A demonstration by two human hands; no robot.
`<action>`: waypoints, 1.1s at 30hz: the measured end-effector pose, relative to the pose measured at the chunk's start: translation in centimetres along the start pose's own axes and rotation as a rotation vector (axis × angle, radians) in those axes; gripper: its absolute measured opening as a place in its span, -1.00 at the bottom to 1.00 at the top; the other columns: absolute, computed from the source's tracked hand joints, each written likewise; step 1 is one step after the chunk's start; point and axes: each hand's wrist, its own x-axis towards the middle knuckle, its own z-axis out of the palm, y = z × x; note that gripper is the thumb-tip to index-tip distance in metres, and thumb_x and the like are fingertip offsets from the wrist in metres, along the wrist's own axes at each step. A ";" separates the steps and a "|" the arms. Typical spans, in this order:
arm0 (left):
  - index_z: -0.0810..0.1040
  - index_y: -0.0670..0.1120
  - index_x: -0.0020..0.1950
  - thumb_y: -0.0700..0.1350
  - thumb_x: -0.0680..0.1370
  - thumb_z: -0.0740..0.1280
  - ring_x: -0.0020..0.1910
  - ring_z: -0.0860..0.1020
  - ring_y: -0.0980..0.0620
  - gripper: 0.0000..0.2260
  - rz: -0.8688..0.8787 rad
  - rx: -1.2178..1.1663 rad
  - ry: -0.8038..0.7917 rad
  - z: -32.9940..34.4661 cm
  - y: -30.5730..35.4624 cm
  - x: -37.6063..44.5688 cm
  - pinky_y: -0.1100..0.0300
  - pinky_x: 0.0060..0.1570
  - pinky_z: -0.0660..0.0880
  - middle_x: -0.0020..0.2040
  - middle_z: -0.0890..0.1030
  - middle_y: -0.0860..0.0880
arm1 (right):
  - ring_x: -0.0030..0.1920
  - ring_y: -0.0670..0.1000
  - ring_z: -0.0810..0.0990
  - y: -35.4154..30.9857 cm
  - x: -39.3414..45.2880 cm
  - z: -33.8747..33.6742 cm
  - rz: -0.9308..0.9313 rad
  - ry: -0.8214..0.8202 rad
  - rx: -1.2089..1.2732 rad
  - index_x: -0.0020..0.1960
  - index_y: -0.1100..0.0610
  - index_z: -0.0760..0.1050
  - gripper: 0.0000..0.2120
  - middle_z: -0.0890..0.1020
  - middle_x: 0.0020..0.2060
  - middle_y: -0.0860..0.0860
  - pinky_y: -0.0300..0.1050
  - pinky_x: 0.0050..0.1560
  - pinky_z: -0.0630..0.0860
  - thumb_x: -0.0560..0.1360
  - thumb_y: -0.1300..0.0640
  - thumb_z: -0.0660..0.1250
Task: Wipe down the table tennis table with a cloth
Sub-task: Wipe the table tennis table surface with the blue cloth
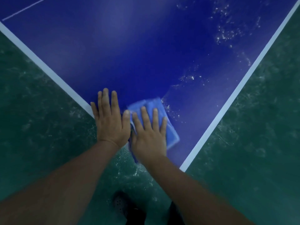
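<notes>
A corner of the blue table tennis table (146, 54) with white edge lines points toward me. A folded blue cloth (170, 127) lies flat on the table near that corner. My right hand (149, 135) presses on the cloth with straight, spread fingers. My left hand (110, 120) lies flat on the bare table just left of it, fingers straight, thumb close to the right hand. Water droplets (227, 33) speckle the table's right side.
Green mottled floor (40, 119) shows on both sides of the corner. White edge lines (235, 91) mark the table's borders, and a thin white line (24, 9) crosses at the far left. A dark perforated shoe (121, 207) is below the corner.
</notes>
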 end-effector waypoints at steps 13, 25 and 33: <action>0.13 -0.15 0.60 0.11 0.64 -0.09 0.60 -0.06 -0.17 -0.42 0.000 0.096 -0.092 0.2 0.1 0.3 -0.24 0.52 -0.21 0.61 0.07 -0.20 | 0.60 0.17 -0.18 18.9 8.7 -6.1 0.499 0.032 0.014 0.63 -0.08 -0.05 -0.46 -0.08 0.62 -0.03 0.32 0.53 -0.18 0.68 -0.14 -0.12; 0.18 -0.11 0.58 0.13 0.64 -0.06 0.60 -0.04 -0.17 -0.44 0.008 0.151 -0.140 0.3 0.0 0.4 -0.26 0.51 -0.21 0.61 0.09 -0.19 | 0.59 0.23 -0.01 20.8 4.7 -5.7 0.061 -0.015 -0.163 0.60 -0.03 0.12 -0.41 0.10 0.60 0.05 0.36 0.51 -0.02 0.62 -0.19 -0.13; 0.17 -0.10 0.58 0.12 0.62 -0.07 0.60 -0.05 -0.15 -0.43 -0.010 0.152 -0.144 0.1 0.1 0.4 -0.25 0.52 -0.20 0.61 0.08 -0.17 | 0.59 0.24 -0.01 9.1 -8.5 0.1 -0.297 -0.035 -0.139 0.59 -0.10 0.12 -0.47 0.14 0.60 0.04 0.38 0.50 -0.04 0.66 -0.21 -0.08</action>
